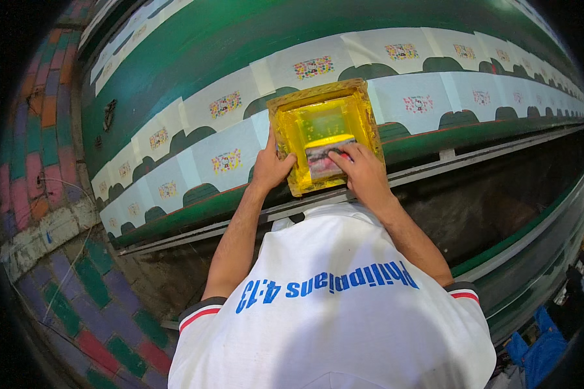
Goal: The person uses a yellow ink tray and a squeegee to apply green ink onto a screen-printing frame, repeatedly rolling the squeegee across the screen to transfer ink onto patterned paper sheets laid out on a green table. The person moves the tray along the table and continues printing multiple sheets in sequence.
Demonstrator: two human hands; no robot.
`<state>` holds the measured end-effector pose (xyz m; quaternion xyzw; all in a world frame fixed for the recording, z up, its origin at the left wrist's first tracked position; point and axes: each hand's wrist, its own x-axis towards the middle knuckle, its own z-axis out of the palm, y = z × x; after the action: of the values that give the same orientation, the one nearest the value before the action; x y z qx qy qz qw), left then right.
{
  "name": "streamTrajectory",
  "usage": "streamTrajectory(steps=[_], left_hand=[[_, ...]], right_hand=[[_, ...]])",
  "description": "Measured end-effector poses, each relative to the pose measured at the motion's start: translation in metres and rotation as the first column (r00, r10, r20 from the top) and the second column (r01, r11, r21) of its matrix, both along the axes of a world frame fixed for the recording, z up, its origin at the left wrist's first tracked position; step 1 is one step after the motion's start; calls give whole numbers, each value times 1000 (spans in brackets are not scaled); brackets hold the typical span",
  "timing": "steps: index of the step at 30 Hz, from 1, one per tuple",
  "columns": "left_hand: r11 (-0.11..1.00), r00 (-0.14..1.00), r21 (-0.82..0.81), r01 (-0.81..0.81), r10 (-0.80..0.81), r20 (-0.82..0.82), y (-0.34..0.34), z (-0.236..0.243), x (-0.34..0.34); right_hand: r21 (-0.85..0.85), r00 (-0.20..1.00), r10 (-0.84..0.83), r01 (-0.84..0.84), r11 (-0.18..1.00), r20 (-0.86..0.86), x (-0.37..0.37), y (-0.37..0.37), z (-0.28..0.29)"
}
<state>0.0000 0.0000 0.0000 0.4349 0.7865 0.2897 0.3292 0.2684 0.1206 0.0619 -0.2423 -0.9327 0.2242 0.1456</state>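
Note:
A screen-printing frame (376, 120) with yellow-coated sides and mesh sits in front of me, over the near row of pale blue cloth pieces (412, 91). My left hand (272, 165) is closed on its left side, thumb on the front and fingers along the outer edge. Inside the frame, my right hand (363, 170) grips a flat squeegee (321, 165) smeared with pink and dark ink, low on the mesh. The yellow mesh shows a faint greenish area above the squeegee. The cloth directly under the frame is hidden.
A long green table (175, 84) carries two rows of cloth pieces, many with small colourful prints (313, 67). A metal rail (428, 165) runs along its near edge. Painted brick paving (97, 305) lies left, with a thin cable. Another green table (532, 259) stands at lower right.

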Motion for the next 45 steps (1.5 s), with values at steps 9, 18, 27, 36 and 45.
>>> streamTrajectory(steps=[9, 18, 27, 36, 45], left_hand=[[996, 997, -91, -20, 26, 67, -3, 20, -9], [1000, 996, -14, 12, -11, 93, -6, 11, -10], [998, 993, -34, 50, -46, 112, -7, 16, -12], [996, 998, -79, 39, -34, 57, -3, -1, -12], [1000, 1000, 11, -15, 15, -2, 27, 33, 23]], right_hand=[[-41, 999, 9, -8, 999, 45, -72, 61, 16], [-68, 994, 31, -24, 997, 108, -97, 89, 27], [-179, 974, -8, 50, 983, 227, -41, 16, 36], [-140, 992, -71, 86, 986, 106, -22, -17, 33], [-155, 998, -12, 22, 988, 68, 19, 23, 39]])
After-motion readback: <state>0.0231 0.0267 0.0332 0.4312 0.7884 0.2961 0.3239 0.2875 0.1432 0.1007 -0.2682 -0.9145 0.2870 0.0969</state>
